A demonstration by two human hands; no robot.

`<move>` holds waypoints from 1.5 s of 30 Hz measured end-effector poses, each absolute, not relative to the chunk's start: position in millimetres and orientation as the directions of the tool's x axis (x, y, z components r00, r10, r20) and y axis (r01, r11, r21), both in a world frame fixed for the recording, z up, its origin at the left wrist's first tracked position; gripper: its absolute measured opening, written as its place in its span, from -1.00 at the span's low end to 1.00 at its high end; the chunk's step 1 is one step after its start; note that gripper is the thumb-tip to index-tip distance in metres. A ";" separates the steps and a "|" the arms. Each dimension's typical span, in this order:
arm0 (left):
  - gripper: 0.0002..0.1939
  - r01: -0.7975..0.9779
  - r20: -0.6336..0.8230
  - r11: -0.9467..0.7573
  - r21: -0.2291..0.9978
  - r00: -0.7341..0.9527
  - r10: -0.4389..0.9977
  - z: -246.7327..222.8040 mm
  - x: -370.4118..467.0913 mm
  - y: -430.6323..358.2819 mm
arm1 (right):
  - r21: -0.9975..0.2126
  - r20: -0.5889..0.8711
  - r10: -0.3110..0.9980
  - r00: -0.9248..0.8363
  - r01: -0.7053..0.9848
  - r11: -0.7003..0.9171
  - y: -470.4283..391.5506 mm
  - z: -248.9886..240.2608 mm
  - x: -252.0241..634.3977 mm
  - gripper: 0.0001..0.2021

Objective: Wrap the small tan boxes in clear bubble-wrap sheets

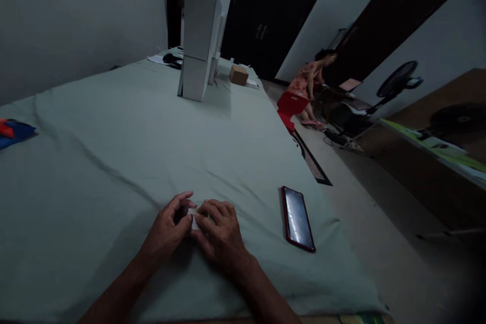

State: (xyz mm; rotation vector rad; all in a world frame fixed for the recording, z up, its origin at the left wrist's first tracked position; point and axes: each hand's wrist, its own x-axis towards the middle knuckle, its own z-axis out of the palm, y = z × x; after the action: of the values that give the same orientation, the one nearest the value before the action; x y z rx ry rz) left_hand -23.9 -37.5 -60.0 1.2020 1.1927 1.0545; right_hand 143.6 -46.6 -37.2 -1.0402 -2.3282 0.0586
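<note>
Between my hands, low over the pale green sheet, is a small whitish flat piece; its kind is too small and dim to make out. My left hand grips its left side with thumb and curled fingers. From the right, my right hand closes its fingers over the same piece and covers much of it. A phone in a dark red case lies face up on the sheet, to the right of my right hand.
White boxes stand stacked farther back, with a brown box behind to the right. Blue and orange cloth lies at the left edge. Beyond the right edge, a person sits on a red chair, near a fan.
</note>
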 end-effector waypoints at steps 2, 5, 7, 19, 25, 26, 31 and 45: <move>-0.46 0.021 -0.103 0.102 0.995 0.103 0.989 -60.6 -23.6 -37.7 | -0.261 0.492 0.692 -0.529 0.668 0.697 -46.7 -37.1 143.4 -0.82; -0.47 0.034 -0.101 0.099 0.995 0.082 0.991 -59.3 -22.6 -38.4 | -0.264 0.493 0.690 -0.529 0.666 0.698 -46.7 -37.0 143.4 -0.82; -0.47 0.040 -0.094 0.092 0.995 0.054 0.994 -58.0 -22.0 -38.8 | -0.268 0.497 0.690 -0.526 0.663 0.698 -46.8 -37.1 143.6 -0.83; -0.46 0.060 -0.072 0.067 0.996 0.079 0.994 -55.4 -22.7 -37.3 | -0.272 0.510 0.690 -0.513 0.665 0.696 -45.4 -38.1 144.0 -0.83; -0.45 0.023 -0.079 0.078 0.997 0.073 0.994 -51.5 -20.6 -37.5 | -0.310 0.540 0.686 -0.487 0.643 0.700 -44.2 -38.6 144.6 -0.84; -0.45 0.007 -0.079 0.079 0.997 0.074 0.994 -51.3 -20.3 -37.7 | -0.308 0.547 0.685 -0.482 0.645 0.699 -44.4 -38.9 145.0 -0.84; -0.45 0.024 -0.055 0.053 0.998 0.067 0.996 -51.3 -20.0 -37.7 | -0.258 0.568 0.671 -0.476 0.671 0.695 -45.5 -40.7 146.0 -0.83; -0.48 0.055 -0.041 0.038 0.998 0.058 0.997 -51.7 -20.4 -38.5 | -0.444 0.585 0.738 -0.336 0.630 0.638 -44.1 -38.9 156.1 -0.74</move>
State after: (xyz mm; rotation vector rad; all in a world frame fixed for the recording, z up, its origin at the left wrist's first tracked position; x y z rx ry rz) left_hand -20.4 -38.5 -51.7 1.2468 1.2229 1.1109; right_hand 156.1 -44.1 -38.9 -1.0650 -2.0654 0.1748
